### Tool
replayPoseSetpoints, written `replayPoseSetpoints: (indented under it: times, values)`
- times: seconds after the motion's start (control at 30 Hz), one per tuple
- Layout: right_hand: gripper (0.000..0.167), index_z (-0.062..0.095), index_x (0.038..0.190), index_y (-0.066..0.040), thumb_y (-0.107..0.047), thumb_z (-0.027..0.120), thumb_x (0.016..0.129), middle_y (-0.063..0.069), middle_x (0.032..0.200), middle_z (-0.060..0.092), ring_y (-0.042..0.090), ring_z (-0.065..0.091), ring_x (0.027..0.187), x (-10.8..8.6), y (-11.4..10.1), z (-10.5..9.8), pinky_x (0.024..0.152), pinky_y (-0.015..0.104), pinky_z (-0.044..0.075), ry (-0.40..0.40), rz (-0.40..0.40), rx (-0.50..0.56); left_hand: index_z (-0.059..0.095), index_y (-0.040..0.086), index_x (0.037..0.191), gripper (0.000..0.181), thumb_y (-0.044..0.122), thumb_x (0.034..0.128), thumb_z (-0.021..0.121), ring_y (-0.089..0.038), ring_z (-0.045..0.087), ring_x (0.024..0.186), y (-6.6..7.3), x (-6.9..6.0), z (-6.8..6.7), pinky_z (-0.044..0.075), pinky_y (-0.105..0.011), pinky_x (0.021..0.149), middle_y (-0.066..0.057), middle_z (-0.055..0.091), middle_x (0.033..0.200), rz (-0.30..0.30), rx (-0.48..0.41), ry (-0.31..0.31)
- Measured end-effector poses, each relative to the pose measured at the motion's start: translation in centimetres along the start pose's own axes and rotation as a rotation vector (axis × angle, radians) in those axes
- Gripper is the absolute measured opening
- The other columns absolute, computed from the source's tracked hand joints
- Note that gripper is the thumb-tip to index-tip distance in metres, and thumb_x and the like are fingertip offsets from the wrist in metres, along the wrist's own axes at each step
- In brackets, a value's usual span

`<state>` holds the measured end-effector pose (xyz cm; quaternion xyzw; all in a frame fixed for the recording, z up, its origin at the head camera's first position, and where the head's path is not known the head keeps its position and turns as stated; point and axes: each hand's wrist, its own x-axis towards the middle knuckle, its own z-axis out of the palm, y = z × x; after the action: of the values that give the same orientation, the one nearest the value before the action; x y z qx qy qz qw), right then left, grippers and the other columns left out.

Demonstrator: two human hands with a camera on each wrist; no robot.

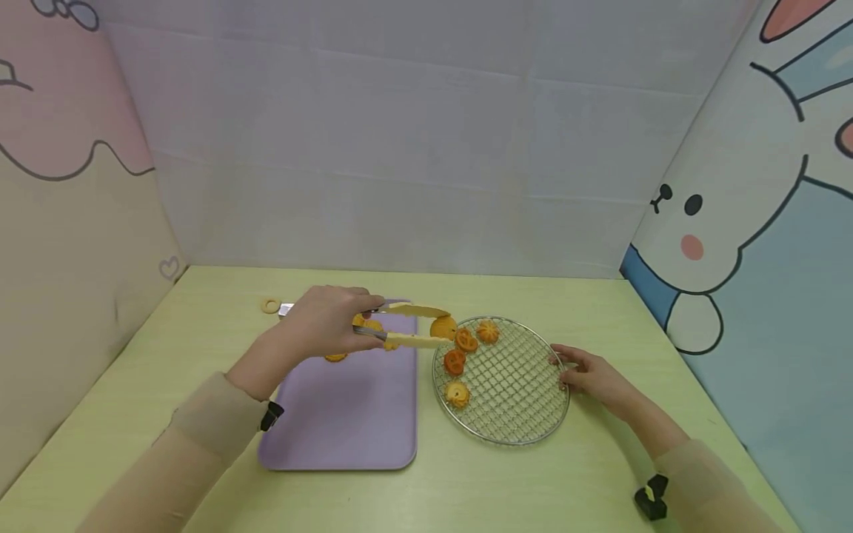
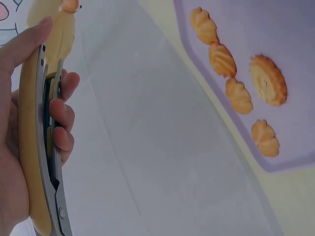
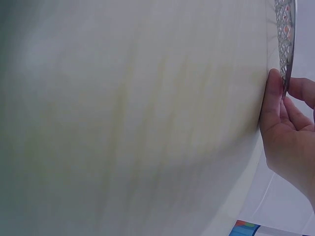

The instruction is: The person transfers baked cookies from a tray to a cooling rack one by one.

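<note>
My left hand (image 1: 331,318) grips a pair of tongs (image 1: 416,341) with metal arms and pale yellow tips; their yellow handle (image 2: 30,132) lies along the palm in the left wrist view. Between the tips is a round golden cookie (image 1: 443,327), at the left edge of a round wire cooling rack (image 1: 520,400). Several cookies lie on the rack's left side, one a pale round cookie (image 1: 457,394). At the rack's right edge, my right hand (image 1: 589,377) pinches the rim between thumb and fingers, as the right wrist view also shows.
Left of the rack lies a purple tray (image 1: 346,422). Several cookies, among them a wavy-edged one (image 2: 268,80), sit at its far end, partly hidden by my left hand in the head view. A small pale ring (image 1: 270,305) lies beyond the tray. Walls enclose the table's back and sides.
</note>
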<state>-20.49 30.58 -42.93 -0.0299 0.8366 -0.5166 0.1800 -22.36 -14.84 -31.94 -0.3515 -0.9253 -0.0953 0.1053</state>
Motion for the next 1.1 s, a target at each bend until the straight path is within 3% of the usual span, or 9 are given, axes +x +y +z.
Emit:
replayPoseSetpoints:
  times: [0.2,0.43,0.63,0.77,1.1]
  values:
    - [0.061,0.026,0.146,0.002,-0.007,0.054,0.093,0.029,0.141,0.035,0.010,0.056,0.095,0.0,0.0,0.0,0.077,0.024,0.049,-0.002,0.000,-0.001,0.067,0.017,0.109,0.049,0.048,0.0727,0.076,-0.004,0.050,0.062,1.0,1.0,1.4,0.042,-0.024,0.055,0.011,0.059,0.080,0.034,-0.001,-0.050]
    - [0.061,0.026,0.146,0.002,-0.007,0.055,0.093,0.030,0.143,0.033,0.010,0.056,0.097,-0.1,-0.2,0.0,0.077,0.025,0.049,-0.002,0.009,0.002,0.066,0.020,0.100,0.040,0.048,0.0725,0.076,-0.004,0.053,0.063,2.1,2.1,3.3,0.044,-0.023,0.056,0.009,0.063,0.079,0.087,0.002,-0.046]
    - [0.062,0.026,0.146,0.002,-0.007,0.055,0.093,0.030,0.143,0.032,0.011,0.056,0.098,-0.1,-0.2,0.0,0.078,0.024,0.049,-0.007,0.006,0.000,0.067,0.019,0.111,0.049,0.050,0.0729,0.074,-0.003,0.053,0.064,3.2,3.0,4.8,0.042,-0.021,0.053,0.010,0.064,0.081,0.061,-0.008,-0.111]
    - [0.062,0.025,0.147,0.002,-0.008,0.054,0.093,0.030,0.144,0.031,0.012,0.055,0.100,-0.1,-0.2,0.0,0.079,0.024,0.049,-0.012,0.001,0.001,0.067,0.018,0.111,0.049,0.050,0.0741,0.073,-0.005,0.055,0.067,3.7,3.6,5.8,0.043,-0.022,0.057,0.007,0.065,0.082,0.077,-0.006,-0.143]
    - [0.062,0.025,0.147,0.002,-0.007,0.054,0.093,0.030,0.144,0.032,0.011,0.055,0.100,-0.1,-0.2,0.0,0.079,0.023,0.049,-0.014,-0.003,0.008,0.066,0.018,0.115,0.052,0.052,0.0750,0.072,-0.005,0.057,0.071,4.5,4.4,7.6,0.045,-0.024,0.057,0.007,0.065,0.087,0.053,0.014,-0.247]
